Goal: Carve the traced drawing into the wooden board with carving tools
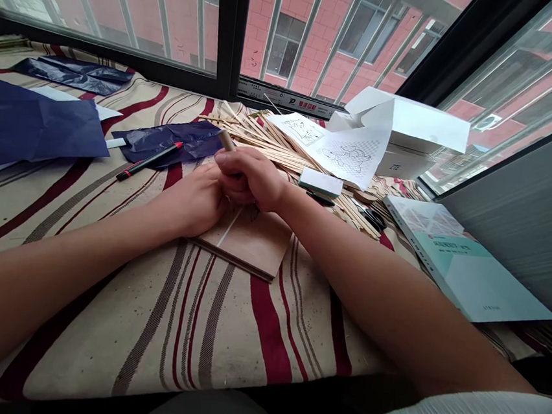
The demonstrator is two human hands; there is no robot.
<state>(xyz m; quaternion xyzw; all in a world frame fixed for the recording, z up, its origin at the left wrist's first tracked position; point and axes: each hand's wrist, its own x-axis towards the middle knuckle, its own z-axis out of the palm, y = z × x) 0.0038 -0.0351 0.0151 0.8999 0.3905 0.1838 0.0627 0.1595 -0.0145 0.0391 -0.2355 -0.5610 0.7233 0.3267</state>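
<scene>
My right hand [254, 175] is closed in a fist around a tool with a round wooden handle [226, 140]. The handle's end sticks up above the fist, and the tool's working end is hidden. Pressed against it from the left is my left hand [202, 200], over a flat wooden board [257, 244]; its fingers are hidden behind the right hand. A thin pale strip [230, 227] lies along the board's top between the wrists. The board rests on a striped cloth [225, 332].
Thin wooden strips [258, 134] lie piled behind my hands with drawing sheets [349, 152], an eraser-like white block [321, 182] and black-handled scissors [375, 218]. A white box [407, 161] and book [475, 272] are rightward; a marker [148, 162] and dark blue sheets [30, 121] are leftward.
</scene>
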